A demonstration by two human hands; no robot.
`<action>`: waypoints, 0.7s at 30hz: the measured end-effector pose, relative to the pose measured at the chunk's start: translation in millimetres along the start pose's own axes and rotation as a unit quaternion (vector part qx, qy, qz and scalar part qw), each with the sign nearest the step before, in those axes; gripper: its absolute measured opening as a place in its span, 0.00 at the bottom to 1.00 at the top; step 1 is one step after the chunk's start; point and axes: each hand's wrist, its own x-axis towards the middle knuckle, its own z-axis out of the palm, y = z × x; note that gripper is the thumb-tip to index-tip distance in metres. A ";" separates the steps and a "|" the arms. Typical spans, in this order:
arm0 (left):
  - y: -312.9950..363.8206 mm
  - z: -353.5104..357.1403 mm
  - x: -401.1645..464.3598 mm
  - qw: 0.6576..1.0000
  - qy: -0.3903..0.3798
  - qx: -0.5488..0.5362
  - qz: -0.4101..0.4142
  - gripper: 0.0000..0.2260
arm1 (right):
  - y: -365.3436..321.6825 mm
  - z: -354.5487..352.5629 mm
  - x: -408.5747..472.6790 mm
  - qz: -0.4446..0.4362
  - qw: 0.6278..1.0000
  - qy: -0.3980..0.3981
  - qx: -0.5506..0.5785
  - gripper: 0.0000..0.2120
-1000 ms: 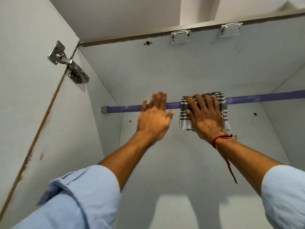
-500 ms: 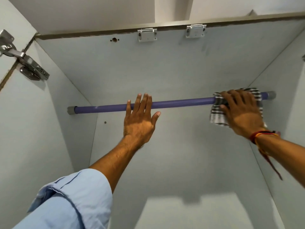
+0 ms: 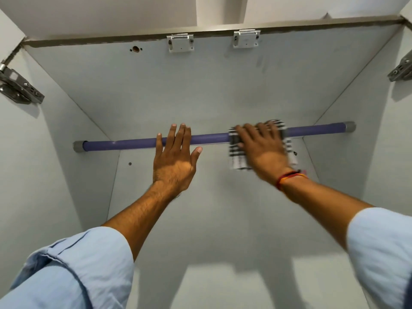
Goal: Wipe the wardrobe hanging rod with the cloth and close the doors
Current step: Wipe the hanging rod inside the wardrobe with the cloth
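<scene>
Overhead, the purple rod [image 3: 133,144] with grey end caps runs level from left wall to right wall across the pale grey wardrobe [image 3: 223,90]. The right hand [image 3: 265,150] is clamped on a black-and-white checked cloth [image 3: 237,157] wrapped over the rod right of centre. The left hand [image 3: 175,161] lies flat, fingers apart, against the rod's middle; metal hinges [image 3: 20,88] flank both sides.
</scene>
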 end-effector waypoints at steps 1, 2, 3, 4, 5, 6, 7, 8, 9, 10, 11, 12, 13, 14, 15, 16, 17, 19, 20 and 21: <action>-0.2 -0.5 0.0 1.000 -0.001 0.001 0.001 0.32 | -22.6 1.6 7.1 -0.018 1.000 0.004 0.013 0.22; 0.0 -1.1 0.2 1.000 -0.002 0.003 0.000 0.32 | -41.1 2.9 12.8 -0.035 0.999 0.009 0.024 0.22; 0.2 -1.6 0.7 1.000 -0.004 0.007 -0.001 0.32 | -54.8 3.8 16.9 -0.047 0.998 0.013 0.031 0.22; -0.1 -1.9 1.4 1.000 -0.006 0.011 -0.003 0.32 | -63.0 4.5 19.9 -0.054 0.998 0.018 0.036 0.22; 0.0 -1.9 1.4 1.000 -0.009 0.015 -0.005 0.32 | -64.6 5.1 21.1 -0.062 0.997 0.024 0.036 0.22; 0.1 -2.0 1.4 1.000 -0.012 0.017 -0.005 0.33 | -61.2 5.6 21.0 -0.070 0.997 0.031 0.032 0.22; 0.0 -2.0 0.9 1.000 -0.014 0.017 -0.003 0.33 | -53.6 5.8 20.0 -0.077 0.996 0.036 0.026 0.21; -0.3 -2.2 0.7 1.000 -0.014 0.012 -0.002 0.34 | -43.1 5.9 18.7 -0.079 0.996 0.039 0.021 0.21; -0.7 -2.4 0.3 1.000 -0.014 0.005 -0.001 0.34 | -30.4 6.0 16.8 -0.078 0.996 0.040 0.017 0.22; -1.2 -2.6 0.2 1.000 -0.013 -0.003 -0.001 0.33 | -16.7 6.1 14.0 -0.073 0.997 0.039 0.011 0.22; -1.6 -2.7 0.2 1.000 -0.012 -0.009 -0.002 0.33 | -2.1 6.6 10.2 -0.068 0.997 0.039 0.002 0.22; -1.1 -3.2 0.5 1.000 -0.012 -0.015 -0.003 0.33 | 14.8 6.8 5.4 -0.063 0.997 0.043 -0.010 0.22; -0.9 -4.0 0.9 1.000 -0.014 -0.017 -0.005 0.34 | 32.8 6.4 0.3 -0.058 0.997 0.050 -0.021 0.22; -0.7 -4.7 1.1 1.000 -0.018 -0.017 -0.006 0.34 | 51.6 5.3 -5.3 -0.052 0.997 0.055 -0.032 0.21; 0.1 -5.3 1.0 1.000 -0.021 -0.016 -0.007 0.35 | 71.5 2.9 -11.0 -0.044 0.997 0.053 -0.040 0.21; 0.2 -5.5 1.1 1.000 -0.024 -0.014 -0.007 0.35 | 90.1 0.3 -16.7 -0.035 0.997 0.046 -0.044 0.21; 0.4 -6.0 0.7 0.999 -0.028 -0.014 -0.006 0.36 | 107.5 -3.4 -22.6 -0.028 0.998 0.038 -0.046 0.21; -0.1 -6.3 0.4 0.999 -0.033 -0.017 -0.006 0.35 | 135.3 -11.3 -33.3 -0.022 0.998 0.025 -0.054 0.21; -0.3 -6.6 0.4 0.999 -0.035 -0.016 -0.005 0.35 | 145.7 -16.4 -38.4 -0.017 0.998 0.016 -0.060 0.21; -1.0 -6.4 0.4 0.999 -0.039 -0.013 -0.006 0.36 | 152.6 -21.7 -42.5 -0.008 0.998 0.005 -0.065 0.21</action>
